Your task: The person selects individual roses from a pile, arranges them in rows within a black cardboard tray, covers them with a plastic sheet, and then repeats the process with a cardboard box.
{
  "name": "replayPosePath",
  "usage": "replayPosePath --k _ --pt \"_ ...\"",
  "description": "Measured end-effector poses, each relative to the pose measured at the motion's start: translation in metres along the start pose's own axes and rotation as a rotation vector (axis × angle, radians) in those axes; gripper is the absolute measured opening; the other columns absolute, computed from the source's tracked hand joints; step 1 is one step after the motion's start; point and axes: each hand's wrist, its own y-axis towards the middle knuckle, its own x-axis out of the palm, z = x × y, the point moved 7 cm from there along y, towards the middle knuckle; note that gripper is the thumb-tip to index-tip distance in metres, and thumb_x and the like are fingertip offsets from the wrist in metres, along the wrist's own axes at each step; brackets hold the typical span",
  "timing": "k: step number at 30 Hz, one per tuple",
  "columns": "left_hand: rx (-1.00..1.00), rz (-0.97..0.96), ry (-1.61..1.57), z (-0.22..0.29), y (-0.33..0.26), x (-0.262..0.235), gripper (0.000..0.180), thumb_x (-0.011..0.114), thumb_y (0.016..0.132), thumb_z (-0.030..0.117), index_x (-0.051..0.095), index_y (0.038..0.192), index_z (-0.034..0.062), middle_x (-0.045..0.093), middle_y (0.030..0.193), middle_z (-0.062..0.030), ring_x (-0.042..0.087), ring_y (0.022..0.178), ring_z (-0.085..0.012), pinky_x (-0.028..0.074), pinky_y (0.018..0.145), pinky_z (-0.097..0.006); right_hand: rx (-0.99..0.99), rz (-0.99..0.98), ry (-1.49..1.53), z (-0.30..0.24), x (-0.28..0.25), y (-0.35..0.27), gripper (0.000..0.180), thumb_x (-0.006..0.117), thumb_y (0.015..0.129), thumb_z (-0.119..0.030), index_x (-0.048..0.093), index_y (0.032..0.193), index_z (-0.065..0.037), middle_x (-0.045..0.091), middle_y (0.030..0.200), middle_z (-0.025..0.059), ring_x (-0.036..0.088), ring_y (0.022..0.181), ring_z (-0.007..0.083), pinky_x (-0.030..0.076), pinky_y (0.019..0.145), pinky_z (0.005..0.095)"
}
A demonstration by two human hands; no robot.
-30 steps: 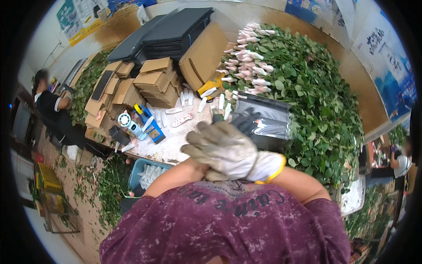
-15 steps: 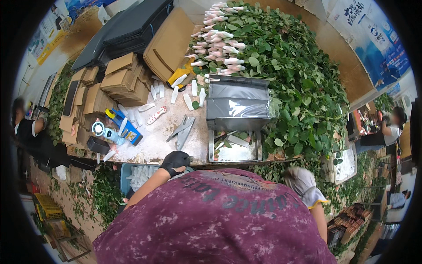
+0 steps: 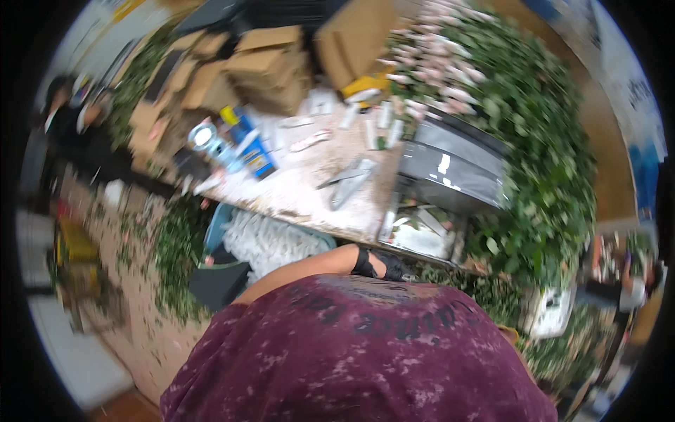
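My left hand [image 3: 394,269], in a black glove that leaves part of the skin bare, reaches across in front of my shirt below the table's front edge. It is blurred and its fingers are partly hidden, so I cannot make out any hold. My right hand is out of sight behind my shirt; only a bit of yellow glove cuff [image 3: 509,333] shows. Nearest the left hand on the table are a grey metal stand [image 3: 453,165] with a shiny sheet over it and a grey two-armed hand tool [image 3: 348,184]. A blue tub [image 3: 218,228] of white sleeves [image 3: 271,246] stands below the edge.
Leafy stems [image 3: 541,155] with sleeved pale pink heads [image 3: 436,60] cover the table's right side. Folded cardboard [image 3: 267,70], a small light-blue fan [image 3: 214,144] and a blue-yellow box [image 3: 249,144] stand left. Other people [image 3: 84,133] work at both sides.
My view has turned, so the table sits tilted. My left hand has moved right across my front, away from the tub. The right hand has dropped out of sight behind my shirt.
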Motion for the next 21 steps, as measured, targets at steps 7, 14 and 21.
replayPosePath --k 7,14,21 --pt "-0.815 0.013 0.249 -0.226 -0.212 0.027 0.048 0.055 0.089 0.048 0.073 0.108 0.0071 0.070 0.109 -0.0180 0.066 0.103 -0.0349 0.051 0.088 -0.046 -0.691 -0.024 -0.163 -0.170 -0.016 0.108 0.022 0.054 0.094 -0.021 0.063 0.098 -0.001 0.063 0.084 0.0165 0.062 0.070 0.0298 0.053 0.066 0.0385" --pt "-0.287 1.345 -0.200 -0.163 -0.255 -0.175 0.032 0.050 0.100 0.025 0.069 0.112 0.0022 0.070 0.098 -0.0204 0.067 0.094 -0.0328 0.050 0.085 -0.038 -0.681 0.428 0.219 -0.404 -0.094 0.271 0.054 0.052 0.096 -0.047 0.063 0.121 -0.001 0.067 0.107 0.0250 0.066 0.100 0.0341 0.050 0.090 0.0416" --pt "-0.077 1.080 -0.566 -0.235 -0.260 -0.201 0.041 0.047 0.095 0.009 0.052 0.134 -0.0011 0.059 0.132 -0.0125 0.055 0.121 -0.0203 0.040 0.106 -0.032 -0.751 0.555 0.659 -0.454 -0.080 0.216 0.029 0.057 0.090 -0.027 0.068 0.089 0.000 0.065 0.082 0.0230 0.064 0.079 0.0364 0.050 0.073 0.0406"
